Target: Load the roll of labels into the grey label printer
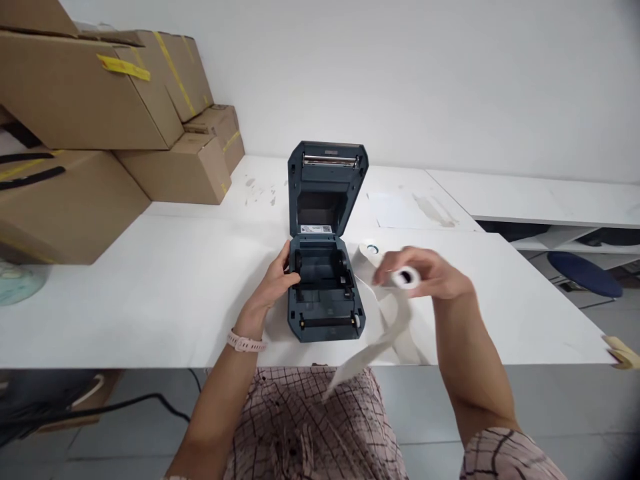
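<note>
A dark grey label printer (pixel 327 287) stands on the white table with its lid (pixel 327 190) tipped up and its inner bay exposed. My left hand (pixel 277 277) grips the printer's left side, thumb hooked over the rim near the roll holder. To the right of the printer, my right hand (pixel 425 270) is closed around a white paper roll (pixel 404 278), held above the table. From this roll a loose paper strip (pixel 370 353) hangs down past the table's front edge. Another white roll (pixel 369 252) with a teal ring in its core lies beside the printer, partly behind my fingers.
Cardboard boxes (pixel 90 93) are stacked at the left against the wall. A white sheet (pixel 400 210) lies toward the back right. Black cables (pixel 145 398) run below the table at the left. A blue stool (pixel 585 273) stands at the far right.
</note>
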Tool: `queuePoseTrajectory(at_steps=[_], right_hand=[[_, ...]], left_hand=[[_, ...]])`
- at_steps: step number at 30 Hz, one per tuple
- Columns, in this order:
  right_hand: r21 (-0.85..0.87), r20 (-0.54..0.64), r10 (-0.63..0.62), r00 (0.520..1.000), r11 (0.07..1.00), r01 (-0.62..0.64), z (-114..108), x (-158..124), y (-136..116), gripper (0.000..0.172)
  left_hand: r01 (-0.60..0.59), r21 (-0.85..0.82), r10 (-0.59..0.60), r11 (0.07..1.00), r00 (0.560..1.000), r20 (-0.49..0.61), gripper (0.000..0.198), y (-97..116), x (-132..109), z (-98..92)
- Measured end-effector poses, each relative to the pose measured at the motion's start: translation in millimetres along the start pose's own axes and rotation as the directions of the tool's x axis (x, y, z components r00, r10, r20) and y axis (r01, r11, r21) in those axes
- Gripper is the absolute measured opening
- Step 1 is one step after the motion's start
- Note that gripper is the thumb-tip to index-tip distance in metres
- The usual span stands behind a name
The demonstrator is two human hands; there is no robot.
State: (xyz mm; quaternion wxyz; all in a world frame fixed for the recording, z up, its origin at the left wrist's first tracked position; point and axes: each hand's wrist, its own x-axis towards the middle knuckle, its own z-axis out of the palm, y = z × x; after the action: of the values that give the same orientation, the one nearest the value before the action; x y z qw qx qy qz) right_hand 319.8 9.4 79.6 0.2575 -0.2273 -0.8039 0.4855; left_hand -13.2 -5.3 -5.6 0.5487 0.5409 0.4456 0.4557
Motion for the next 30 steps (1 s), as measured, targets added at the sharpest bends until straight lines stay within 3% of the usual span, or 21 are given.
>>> queuePoseTrajectory(at_steps=[1,3,5,6,9,13,18,21,23,25,30], right_hand=[[0.033,-0.156,0.016,0.988,0.999,-0.011,-9.7,-21.0,9.0,0.045],[0.075,-0.451,0.063,0.890,0.997,-0.032,-24.2,-61.0,29.8,0.049],[0.129,-0.603,0.142,0.785,0.988,-0.080,-30.9,-91.3,49.7,0.049],[0.167,-0.621,0.197,0.758,0.979,-0.117,-31.4,-101.0,58.4,0.048],[0.263,-0.565,0.357,0.744,0.932,-0.248,-24.5,-107.7,79.8,0.045],[0.262,-0.486,0.455,0.746,0.890,-0.372,-11.3,-92.4,100.2,0.048],[0.223,-0.463,0.402,0.790,0.915,-0.335,-18.5,-94.0,100.0,0.069],[0.204,-0.521,0.347,0.780,0.938,-0.281,-32.6,-91.0,84.8,0.068],[0.152,-0.507,0.342,0.791,0.939,-0.309,-40.9,-75.7,73.9,0.069],[0.072,-0.418,0.383,0.824,0.918,-0.391,-45.9,-49.9,66.8,0.073],[-0.119,-0.197,0.466,0.863,0.862,-0.493,-41.8,18.5,72.6,0.079]], left_hand=[[0.005,0.002,-0.005,1.000,1.000,-0.003,0.103,-1.2,0.2,-0.4],[0.006,-0.003,-0.007,1.000,1.000,-0.019,0.105,-3.2,1.1,-0.8],[0.003,-0.015,-0.003,1.000,1.000,-0.031,0.107,-4.2,2.0,-0.7],[-0.002,-0.019,0.001,1.000,1.000,-0.031,0.107,-4.2,2.4,-0.5],[-0.009,-0.016,0.008,1.000,1.000,-0.027,0.105,-2.9,2.5,0.2],[0.004,-0.009,-0.004,1.000,0.999,-0.050,0.105,-0.4,1.4,0.7],[0.034,-0.007,-0.035,0.999,0.997,-0.076,0.107,3.2,1.3,1.5],[0.018,0.009,-0.018,1.000,0.999,-0.042,0.103,3.9,2.1,2.9],[0.011,0.015,-0.010,1.000,0.999,-0.042,0.102,1.8,3.4,3.4],[-0.001,0.010,0.002,1.000,0.999,-0.052,0.102,-2.2,5.1,3.2],[-0.023,-0.030,0.021,0.999,0.998,-0.054,0.105,-8.5,7.1,2.7]])
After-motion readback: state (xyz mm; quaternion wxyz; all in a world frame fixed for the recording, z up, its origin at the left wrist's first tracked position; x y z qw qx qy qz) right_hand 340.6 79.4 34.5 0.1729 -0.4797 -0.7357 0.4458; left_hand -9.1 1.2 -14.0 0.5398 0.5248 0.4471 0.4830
